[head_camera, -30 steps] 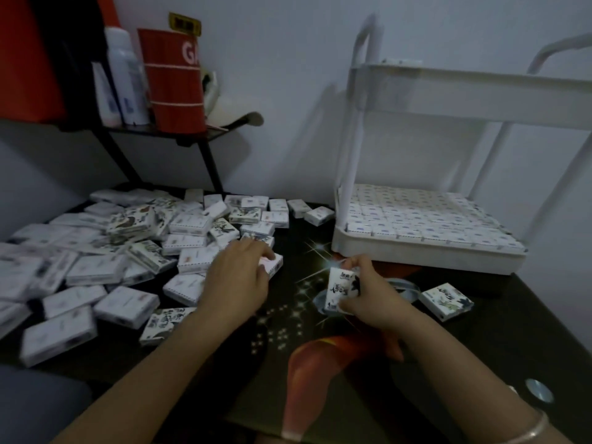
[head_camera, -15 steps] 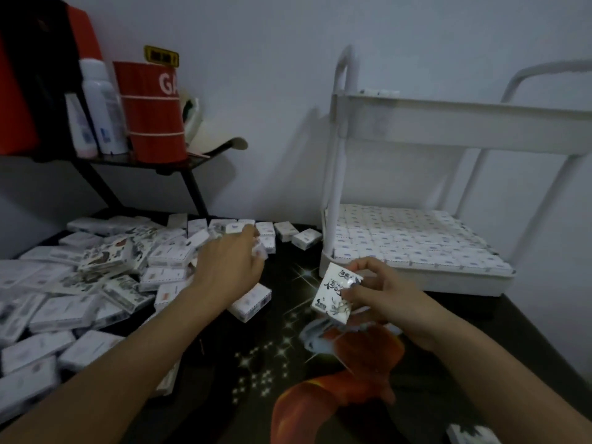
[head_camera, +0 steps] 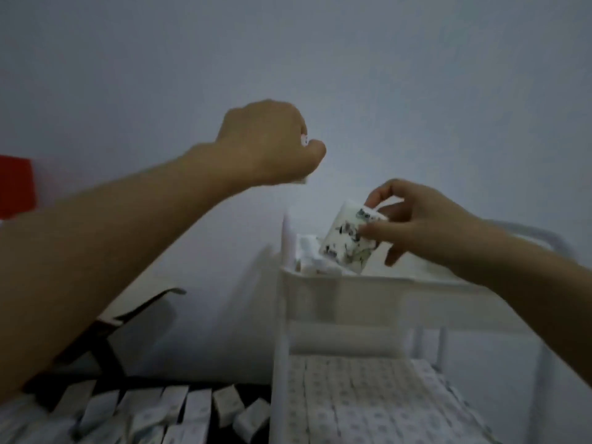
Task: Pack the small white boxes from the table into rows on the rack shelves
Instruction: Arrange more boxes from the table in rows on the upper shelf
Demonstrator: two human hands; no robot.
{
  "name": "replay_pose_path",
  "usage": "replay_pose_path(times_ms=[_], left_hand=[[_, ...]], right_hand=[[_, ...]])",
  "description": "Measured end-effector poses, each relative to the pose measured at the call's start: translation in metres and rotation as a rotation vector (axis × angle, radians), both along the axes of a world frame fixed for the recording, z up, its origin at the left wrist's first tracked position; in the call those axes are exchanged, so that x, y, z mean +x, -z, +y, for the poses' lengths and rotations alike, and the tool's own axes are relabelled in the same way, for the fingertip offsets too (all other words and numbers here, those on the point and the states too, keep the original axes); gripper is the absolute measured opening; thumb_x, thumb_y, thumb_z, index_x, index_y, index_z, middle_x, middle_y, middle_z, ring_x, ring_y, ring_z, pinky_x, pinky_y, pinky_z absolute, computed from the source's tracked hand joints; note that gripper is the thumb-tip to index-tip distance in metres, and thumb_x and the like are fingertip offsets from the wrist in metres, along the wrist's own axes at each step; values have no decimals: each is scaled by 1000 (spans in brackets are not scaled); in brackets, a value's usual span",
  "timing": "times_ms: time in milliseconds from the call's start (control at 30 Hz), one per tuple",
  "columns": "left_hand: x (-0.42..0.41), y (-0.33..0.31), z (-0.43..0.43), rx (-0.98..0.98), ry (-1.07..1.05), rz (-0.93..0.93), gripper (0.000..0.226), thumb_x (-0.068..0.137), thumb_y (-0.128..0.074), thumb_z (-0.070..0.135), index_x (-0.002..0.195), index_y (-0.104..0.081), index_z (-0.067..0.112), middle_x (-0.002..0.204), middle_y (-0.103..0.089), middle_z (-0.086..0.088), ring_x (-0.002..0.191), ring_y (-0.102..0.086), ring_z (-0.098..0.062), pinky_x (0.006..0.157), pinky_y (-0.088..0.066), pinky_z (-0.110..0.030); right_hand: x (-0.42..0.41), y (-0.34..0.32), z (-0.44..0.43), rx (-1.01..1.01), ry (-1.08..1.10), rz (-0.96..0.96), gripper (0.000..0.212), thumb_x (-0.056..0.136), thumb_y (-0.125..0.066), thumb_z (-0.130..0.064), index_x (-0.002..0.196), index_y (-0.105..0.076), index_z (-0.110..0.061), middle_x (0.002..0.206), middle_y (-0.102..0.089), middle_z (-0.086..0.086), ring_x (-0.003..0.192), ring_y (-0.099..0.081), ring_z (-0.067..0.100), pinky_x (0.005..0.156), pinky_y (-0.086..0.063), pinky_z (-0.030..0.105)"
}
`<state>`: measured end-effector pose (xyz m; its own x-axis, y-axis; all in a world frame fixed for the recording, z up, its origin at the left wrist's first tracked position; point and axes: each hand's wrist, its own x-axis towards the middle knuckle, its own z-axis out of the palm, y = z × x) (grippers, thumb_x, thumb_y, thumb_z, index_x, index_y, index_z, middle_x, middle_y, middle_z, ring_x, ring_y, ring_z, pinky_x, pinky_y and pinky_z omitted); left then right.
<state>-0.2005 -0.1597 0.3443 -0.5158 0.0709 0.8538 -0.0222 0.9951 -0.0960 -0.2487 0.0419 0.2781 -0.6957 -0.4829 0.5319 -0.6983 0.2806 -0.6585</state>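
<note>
Counting the visible items gives two hands, two rack shelves and two held boxes. The right hand point(head_camera: 426, 225) is raised over the upper shelf point(head_camera: 384, 302) of the white rack point(head_camera: 281, 347). A printed box point(head_camera: 347, 243) is pinched by it: one finger is curled over the top edge and another lies on the printed face. This box is held tilted, with its lower edge just above the shelf rim and close to a small cluster of boxes point(head_camera: 307, 259) at the shelf's left end, whose number cannot be told. The left hand point(head_camera: 269, 145) is held higher and further left, before the bare wall and well apart from the rack. Its fingers are curled into a fist round a second box point(head_camera: 304, 141), of which only white slivers are seen beside the thumb and under the palm. The lower shelf point(head_camera: 276, 411) is filled with packed rows point(head_camera: 352, 408), too blurred to be counted. Several loose boxes point(head_camera: 179, 408) lie on the dark table point(head_camera: 251, 387) left of the rack.
</note>
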Motion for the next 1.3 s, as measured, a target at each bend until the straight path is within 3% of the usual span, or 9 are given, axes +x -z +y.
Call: replay_pose_path(times_ms=[133, 267, 367, 500, 800, 967, 1133, 1233, 1300], left_hand=[[-65, -26, 6, -223, -122, -308, 36, 87, -46, 47, 79, -65, 18, 77, -62, 0, 74, -56, -21, 57, -33, -27], [-131, -4, 21, -459, -320, -596, 31, 85, -52, 49, 65, -48, 26, 68, -55, 6, 61, -52, -11, 55, -34, -27], [-164, 7, 28, -350, -316, -834, 17, 87, -51, 43, 84, -56, 28, 82, -57, 5, 69, -53, -11, 64, -40, -30], [-182, 14, 22, -100, -306, -1058, 38, 83, -56, 35, 115, -57, 15, 97, -65, -7, 70, -63, -17, 57, -48, -27], [-185, 13, 20, -44, -305, -1081, 22, 82, -61, 36, 90, -72, 19, 81, -69, -2, 66, -65, -16, 73, -52, -29], [-182, 13, 20, -44, -298, -1060, 25, 79, -63, 36, 94, -71, 18, 89, -67, -5, 75, -63, -21, 79, -51, -34], [-176, 15, 22, -39, -304, -1060, 36, 77, -61, 33, 106, -69, 11, 101, -68, -10, 79, -65, -23, 78, -53, -34], [-172, 16, 23, -23, -293, -1099, 33, 84, -58, 31, 107, -71, 12, 107, -71, -9, 85, -70, -23, 71, -54, -32], [-169, 17, 24, -35, -298, -1096, 26, 87, -56, 31, 100, -70, 13, 102, -69, -8, 75, -68, -21, 63, -53, -28]], right_hand=[[-66, -41, -27, -62, 177, -22, 19, 85, -72, -17, 94, -55, -18, 79, -71, 5, 68, -70, 14, 50, -57, 25], [-127, -50, -69, 236, 344, -11, 12, 87, -70, -13, 91, -61, -5, 87, -70, 13, 79, -71, 21, 68, -61, 36], [-157, -52, -88, 433, 406, 18, 23, 87, -66, -8, 107, -64, 4, 94, -71, 18, 86, -72, 27, 76, -60, 39], [-184, -54, -96, 457, 307, -4, 26, 84, -70, -3, 110, -62, 0, 91, -70, 18, 78, -71, 23, 75, -61, 36], [-210, -23, -100, 409, 216, 51, 32, 88, -66, -10, 119, -59, -10, 105, -68, 13, 72, -65, 13, 54, -51, 22], [-205, -19, -98, 406, 137, 58, 32, 87, -67, -8, 118, -59, -9, 108, -68, 11, 80, -67, 16, 61, -53, 24], [-205, -15, -110, 565, 163, 154, 46, 83, -71, -10, 127, -57, -7, 122, -62, 12, 107, -63, 29, 91, -53, 43], [-206, -9, -116, 552, 75, -10, 42, 82, -72, -6, 122, -59, -1, 119, -63, 16, 104, -65, 29, 91, -55, 41], [-205, -4, -113, 477, 27, -102, 41, 83, -70, -3, 122, -58, 0, 117, -65, 17, 104, -67, 29, 90, -55, 39]])
